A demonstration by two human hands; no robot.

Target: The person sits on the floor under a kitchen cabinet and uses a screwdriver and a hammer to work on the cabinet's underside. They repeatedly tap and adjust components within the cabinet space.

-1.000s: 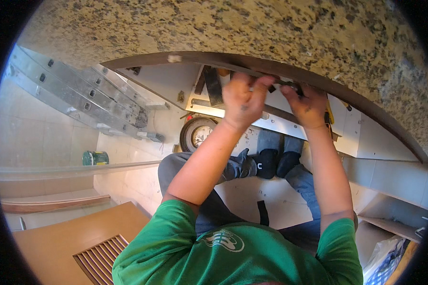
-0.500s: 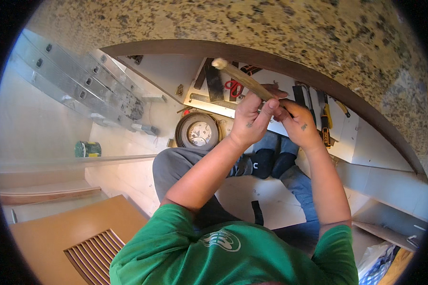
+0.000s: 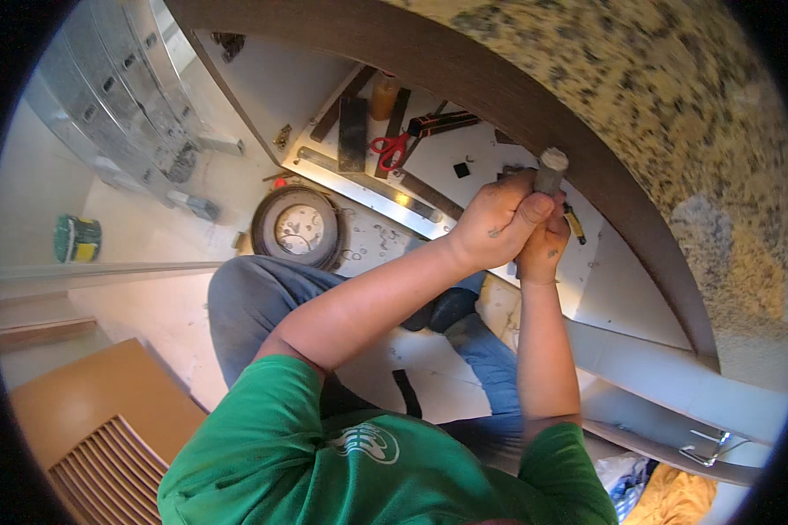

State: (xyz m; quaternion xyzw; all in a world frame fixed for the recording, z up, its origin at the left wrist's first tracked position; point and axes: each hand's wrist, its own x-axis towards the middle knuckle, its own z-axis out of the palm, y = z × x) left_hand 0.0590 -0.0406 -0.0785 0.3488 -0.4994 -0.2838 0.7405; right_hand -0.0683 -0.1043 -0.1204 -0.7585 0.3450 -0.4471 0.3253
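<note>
The stick (image 3: pixel 552 178), greyish with a pale, worn end, stands in your grasp over the right part of the white shelf (image 3: pixel 490 144), its pale end up near the dark brown edging. Your left hand (image 3: pixel 499 226) is clenched around it, thumb laid along the near side. Your right hand (image 3: pixel 544 248) is just beside and partly beneath the left, against the stick's lower part; its fingers are mostly covered, so you cannot tell whether they grip.

Just right of your hands, a yellow-and-black tool (image 3: pixel 574 224) lies on the shelf. Left of them, well apart, are red-handled scissors (image 3: pixel 389 150), a dark rectangular plate (image 3: pixel 353 134), an orange-brown bottle (image 3: pixel 383 98) and some dark brown strips (image 3: pixel 428 193). A small black square (image 3: pixel 462 170) lies between the scissors and your hands. A long metal bar (image 3: pixel 368 183) runs along the shelf's front edge.

Above your right side curves the speckled granite slab (image 3: pixel 622 96) with its brown edging (image 3: pixel 499 79). Below the shelf, on the floor near your bent left knee, sits a coil of brown banding (image 3: pixel 266 229), with a small red thing (image 3: pixel 280 183) near its top. Farther left are a green can (image 3: pixel 77 238), a metal ladder (image 3: pixel 118 96) and a slatted wooden panel (image 3: pixel 87 389).
</note>
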